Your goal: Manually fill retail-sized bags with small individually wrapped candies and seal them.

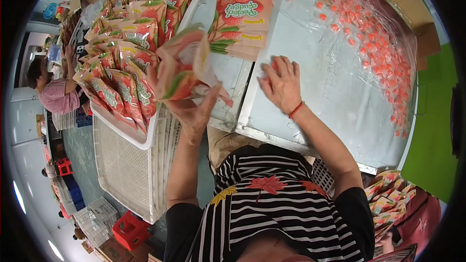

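Head view, held pouch [182,84], pale table [330,102], stool [130,230]

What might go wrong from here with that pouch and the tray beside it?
The open pouch in the left hand gapes and looks blurred, so anything inside could spill; its contents aren't clear.
The filled pouches rise above the tray rim right beside that hand; a bump might topple some.
The right hand is near the seam between tabletops, where a small sweet might get lost.
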### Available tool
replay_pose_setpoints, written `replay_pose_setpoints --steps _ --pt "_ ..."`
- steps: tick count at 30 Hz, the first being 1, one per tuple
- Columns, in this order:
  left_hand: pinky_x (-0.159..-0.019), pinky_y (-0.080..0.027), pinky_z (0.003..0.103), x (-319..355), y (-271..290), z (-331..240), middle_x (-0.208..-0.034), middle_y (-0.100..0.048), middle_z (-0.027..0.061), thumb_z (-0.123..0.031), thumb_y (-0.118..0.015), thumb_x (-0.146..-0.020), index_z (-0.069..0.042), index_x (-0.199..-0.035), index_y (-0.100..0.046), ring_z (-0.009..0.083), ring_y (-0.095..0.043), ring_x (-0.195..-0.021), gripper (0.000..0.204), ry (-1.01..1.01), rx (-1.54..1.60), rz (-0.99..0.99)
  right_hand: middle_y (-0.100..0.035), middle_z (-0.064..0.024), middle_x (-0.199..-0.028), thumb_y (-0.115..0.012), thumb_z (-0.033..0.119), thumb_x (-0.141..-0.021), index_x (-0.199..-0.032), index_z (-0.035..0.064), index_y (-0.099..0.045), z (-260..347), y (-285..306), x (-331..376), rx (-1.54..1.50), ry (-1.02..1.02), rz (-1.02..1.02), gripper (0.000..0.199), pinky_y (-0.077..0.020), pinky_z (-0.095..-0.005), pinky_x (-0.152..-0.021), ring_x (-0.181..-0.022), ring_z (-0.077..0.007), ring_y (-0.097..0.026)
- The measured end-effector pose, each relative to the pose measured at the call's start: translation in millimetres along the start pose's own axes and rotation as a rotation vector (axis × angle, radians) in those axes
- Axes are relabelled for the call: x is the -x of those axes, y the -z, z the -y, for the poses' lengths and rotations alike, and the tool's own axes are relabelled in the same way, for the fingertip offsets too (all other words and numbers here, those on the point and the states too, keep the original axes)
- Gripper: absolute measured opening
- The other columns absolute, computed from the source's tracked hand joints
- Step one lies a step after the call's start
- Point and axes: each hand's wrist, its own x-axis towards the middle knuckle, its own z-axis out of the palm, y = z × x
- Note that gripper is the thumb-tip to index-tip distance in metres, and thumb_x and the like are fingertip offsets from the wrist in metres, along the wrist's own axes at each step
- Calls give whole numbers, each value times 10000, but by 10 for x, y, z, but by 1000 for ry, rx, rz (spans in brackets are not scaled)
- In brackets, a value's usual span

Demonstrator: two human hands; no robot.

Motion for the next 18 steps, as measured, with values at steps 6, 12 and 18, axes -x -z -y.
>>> replay_pose_setpoints --steps 6,12,18 --pt "-989 -364 392 153 -381 -9 -1343 -260 174 -152 -894 -516 -1 -1384 -222 288 -411 -1180 1108 -126 -55 159 -572 -117 -1075 -666 179 -748 -935 67 -631 -186 46 92 -104 -70 -20 221 -458 -354 -771 -934 -293 -555" --pt "-990 -370 371 186 -793 -80 -1305 -340 167 -145 -885 -539 36 -1380 -133 253 -397 -1187 1142 -191 -197 290 -578 -37 -696 -635 172 -820 -800 75 -628 -504 85 69 -514 -549 -241 99 -436 -285 -503 -542 -140 -522" --pt "-953 -365 453 330 -1085 56 -1273 -354 233 -275 -881 -545 45 -1363 -209 370 -410 -1135 1106 -94 -82 286 -537 46 -676 -622 111 -864 -813 41 -599 -10 1388 -565 -865 -437 -395 89 -384 -222 -531 -596 -72 -480"
